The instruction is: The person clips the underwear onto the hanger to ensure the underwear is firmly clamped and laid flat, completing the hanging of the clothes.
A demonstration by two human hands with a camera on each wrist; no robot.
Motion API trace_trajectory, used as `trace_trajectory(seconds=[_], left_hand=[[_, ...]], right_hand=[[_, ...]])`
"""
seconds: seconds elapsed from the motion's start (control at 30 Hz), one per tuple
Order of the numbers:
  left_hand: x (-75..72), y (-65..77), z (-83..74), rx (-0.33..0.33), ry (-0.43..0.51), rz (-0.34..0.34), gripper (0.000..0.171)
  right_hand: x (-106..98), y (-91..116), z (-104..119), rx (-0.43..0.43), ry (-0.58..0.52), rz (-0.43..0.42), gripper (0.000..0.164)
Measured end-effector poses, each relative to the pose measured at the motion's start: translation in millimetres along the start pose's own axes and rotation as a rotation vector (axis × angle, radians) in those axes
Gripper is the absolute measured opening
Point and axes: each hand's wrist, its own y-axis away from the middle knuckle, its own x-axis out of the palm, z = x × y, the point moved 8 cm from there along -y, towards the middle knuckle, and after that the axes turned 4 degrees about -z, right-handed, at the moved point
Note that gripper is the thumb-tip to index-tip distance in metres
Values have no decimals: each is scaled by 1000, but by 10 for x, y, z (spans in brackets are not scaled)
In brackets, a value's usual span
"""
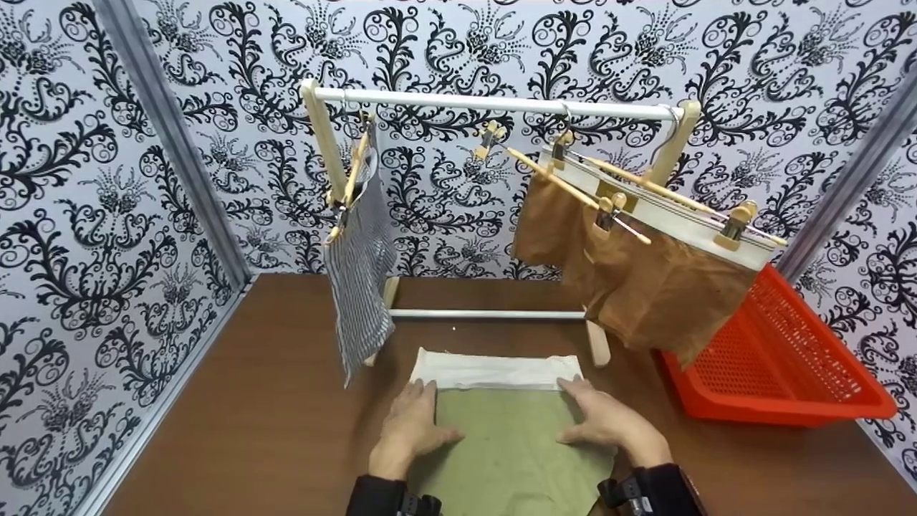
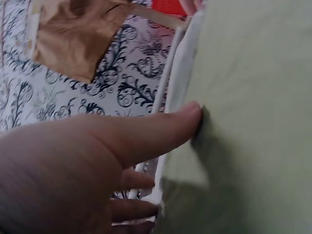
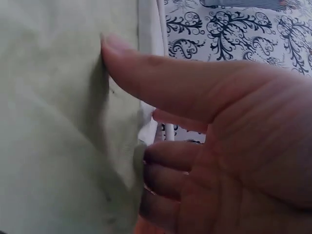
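Note:
A green garment with a white waistband lies flat on the brown table, waistband toward the rack. At its left edge rests my left hand, thumb on the green cloth and fingers near the waistband's corner. Opposite it, my right hand touches the right edge, its fingers by the other corner. In the left wrist view the thumb presses lightly on the cloth, with the other fingers along the edge. The right wrist view has the thumb on the cloth and bent fingers against the side. Neither hand visibly grips the garment.
A rack with a white top rail stands behind the garment. Striped grey cloth hangs at its left, brown shorts on clip hangers at its right. A red plastic basket sits on the table at right.

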Motion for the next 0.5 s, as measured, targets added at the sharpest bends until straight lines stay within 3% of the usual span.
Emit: trace_trajectory(seconds=[0.1, 0.27, 0.5], left_hand=[[19, 24, -20, -59, -86, 9, 107], [44, 58, -71, -101, -178, 46, 119], [82, 57, -87, -56, -204, 75, 122]], right_hand=[[30, 7, -41, 80, 18, 30, 96], [56, 5, -59, 98, 86, 62, 101], [28, 12, 6, 33, 45, 33, 102]])
